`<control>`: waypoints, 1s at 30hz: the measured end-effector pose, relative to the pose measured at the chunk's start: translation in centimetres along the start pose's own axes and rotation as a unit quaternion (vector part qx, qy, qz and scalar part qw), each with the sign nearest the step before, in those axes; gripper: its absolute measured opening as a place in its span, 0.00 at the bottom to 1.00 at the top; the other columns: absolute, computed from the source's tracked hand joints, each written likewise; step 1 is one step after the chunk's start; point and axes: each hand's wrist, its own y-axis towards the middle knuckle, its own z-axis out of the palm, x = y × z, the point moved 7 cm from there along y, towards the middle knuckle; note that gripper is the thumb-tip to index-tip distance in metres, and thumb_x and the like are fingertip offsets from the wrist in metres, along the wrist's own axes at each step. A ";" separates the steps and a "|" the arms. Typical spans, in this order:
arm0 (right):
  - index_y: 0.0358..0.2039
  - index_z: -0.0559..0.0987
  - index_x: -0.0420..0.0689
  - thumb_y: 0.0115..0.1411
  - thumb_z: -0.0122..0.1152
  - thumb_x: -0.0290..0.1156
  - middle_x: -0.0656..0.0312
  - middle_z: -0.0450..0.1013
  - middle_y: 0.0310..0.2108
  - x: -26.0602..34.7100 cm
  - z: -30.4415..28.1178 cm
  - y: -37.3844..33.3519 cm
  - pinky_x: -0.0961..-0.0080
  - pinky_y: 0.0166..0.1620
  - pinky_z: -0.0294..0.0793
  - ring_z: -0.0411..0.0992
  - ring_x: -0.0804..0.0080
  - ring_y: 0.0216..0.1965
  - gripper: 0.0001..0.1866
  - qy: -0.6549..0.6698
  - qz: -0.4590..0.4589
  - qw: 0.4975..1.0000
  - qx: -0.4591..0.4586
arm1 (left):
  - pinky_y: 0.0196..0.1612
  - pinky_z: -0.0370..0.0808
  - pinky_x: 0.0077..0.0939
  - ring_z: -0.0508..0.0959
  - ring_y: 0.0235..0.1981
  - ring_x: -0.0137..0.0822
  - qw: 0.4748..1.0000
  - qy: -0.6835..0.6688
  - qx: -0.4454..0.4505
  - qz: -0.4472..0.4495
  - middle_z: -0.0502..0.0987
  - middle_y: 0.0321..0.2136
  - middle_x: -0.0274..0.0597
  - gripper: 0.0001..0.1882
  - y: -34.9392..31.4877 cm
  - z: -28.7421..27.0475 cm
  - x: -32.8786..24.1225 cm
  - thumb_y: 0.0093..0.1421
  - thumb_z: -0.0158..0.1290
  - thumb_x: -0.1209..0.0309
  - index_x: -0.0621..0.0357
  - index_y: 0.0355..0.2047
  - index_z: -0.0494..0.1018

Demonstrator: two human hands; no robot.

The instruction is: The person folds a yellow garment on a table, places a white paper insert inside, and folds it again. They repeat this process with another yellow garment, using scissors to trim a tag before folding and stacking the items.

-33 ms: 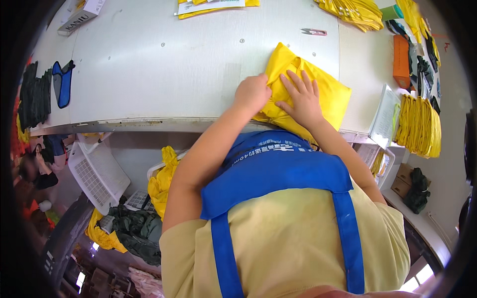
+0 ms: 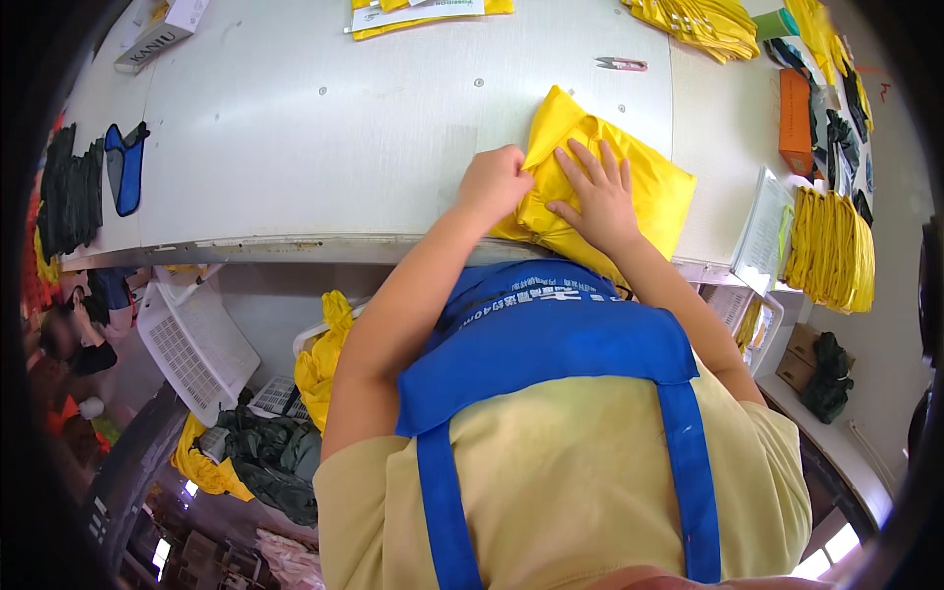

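Note:
A folded yellow garment [image 2: 651, 202] of smooth, shiny fabric lies at the table's near edge, right in front of my body. My left hand [image 2: 495, 185] is closed on its left edge, fingers pinching the cloth. Flat on top of the folded cloth rests my right hand [image 2: 602, 202], its fingers spread and pressing down. Part of the garment's near side is hidden behind my right wrist and the blue apron [image 2: 541, 334].
Pink-handled thread snips [image 2: 621, 64] lie beyond the garment. Yellow folded stacks [image 2: 831, 251] and an orange box [image 2: 795, 123] stand at the right. A blue-and-grey piece [image 2: 125, 167] and dark folded cloths [image 2: 71, 192] lie far left. Below the table edge is a white plastic basket [image 2: 192, 349].
My left hand has shifted slightly left, drawing the garment's left edge with it. The right hand stays in place on the cloth.

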 end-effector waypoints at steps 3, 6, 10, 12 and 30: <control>0.63 0.62 0.59 0.51 0.62 0.54 0.64 0.53 0.65 -0.8 0.6 0.6 0.35 0.63 0.43 0.45 0.43 0.66 0.40 -0.012 0.002 1.000 0.005 | 0.22 0.68 0.19 0.72 0.18 0.22 0.980 -0.185 0.048 -0.051 0.75 0.19 0.35 0.04 -0.4 0.1 0.8 0.55 0.52 0.77 0.64 0.31 0.73; 0.63 0.61 0.55 0.49 0.64 0.55 0.63 0.51 0.66 -1.0 0.8 0.8 0.31 0.61 0.42 0.42 0.41 0.67 0.43 0.032 0.032 0.999 0.027 | 0.22 0.68 0.20 0.72 0.18 0.23 0.964 -0.255 0.057 -0.049 0.75 0.19 0.35 0.05 0.4 0.3 -0.1 0.54 0.52 0.77 0.65 0.32 0.73; 0.63 0.58 0.49 0.44 0.68 0.57 0.62 0.50 0.65 -0.9 1.2 1.8 0.26 0.59 0.40 0.40 0.37 0.67 0.50 0.056 0.100 0.993 0.029 | 0.31 0.74 0.27 0.79 0.26 0.36 0.971 -0.215 0.086 -0.061 0.79 0.25 0.47 0.10 1.4 0.6 1.0 0.51 0.55 0.72 0.66 0.32 0.74; 0.63 0.56 0.48 0.42 0.69 0.57 0.62 0.50 0.65 -1.5 1.3 2.4 0.25 0.59 0.40 0.39 0.37 0.67 0.52 0.049 0.106 0.993 0.031 | 0.29 0.73 0.25 0.78 0.24 0.33 0.972 -0.200 0.105 -0.059 0.78 0.24 0.45 0.09 1.5 0.2 1.4 0.52 0.55 0.73 0.66 0.33 0.74; 0.65 0.50 0.38 0.38 0.68 0.63 0.54 0.44 0.67 -0.6 2.5 3.5 0.21 0.57 0.35 0.33 0.31 0.67 0.63 0.002 0.140 0.987 0.080 | 0.29 0.75 0.31 0.79 0.26 0.38 0.993 -0.103 0.043 -0.042 0.77 0.24 0.47 0.12 1.1 0.4 -0.6 0.54 0.55 0.70 0.65 0.35 0.72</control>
